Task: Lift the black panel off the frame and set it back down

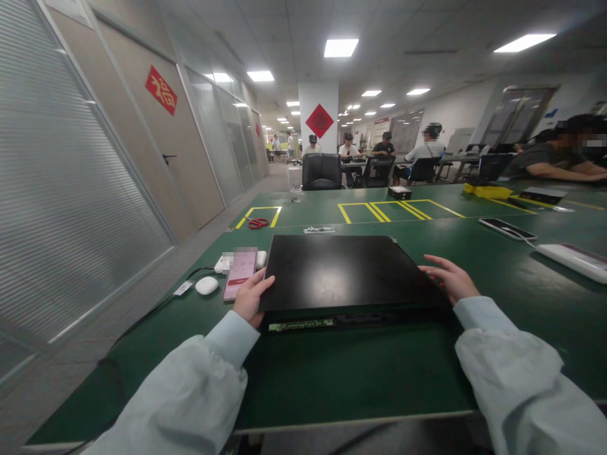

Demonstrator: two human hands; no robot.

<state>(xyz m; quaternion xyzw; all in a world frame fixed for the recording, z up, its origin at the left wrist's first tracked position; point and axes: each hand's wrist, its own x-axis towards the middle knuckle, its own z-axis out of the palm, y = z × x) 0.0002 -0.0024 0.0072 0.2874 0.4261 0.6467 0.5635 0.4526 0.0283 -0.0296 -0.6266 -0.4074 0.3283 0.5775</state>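
My left hand (247,297) pinches the black panel (332,268) by its left edge, right hand (453,279) spread near its right. I'd just keep it level.

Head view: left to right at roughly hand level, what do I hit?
White rounded object → left hand → black panel → right hand → dark-screened phone → white slab-like device.
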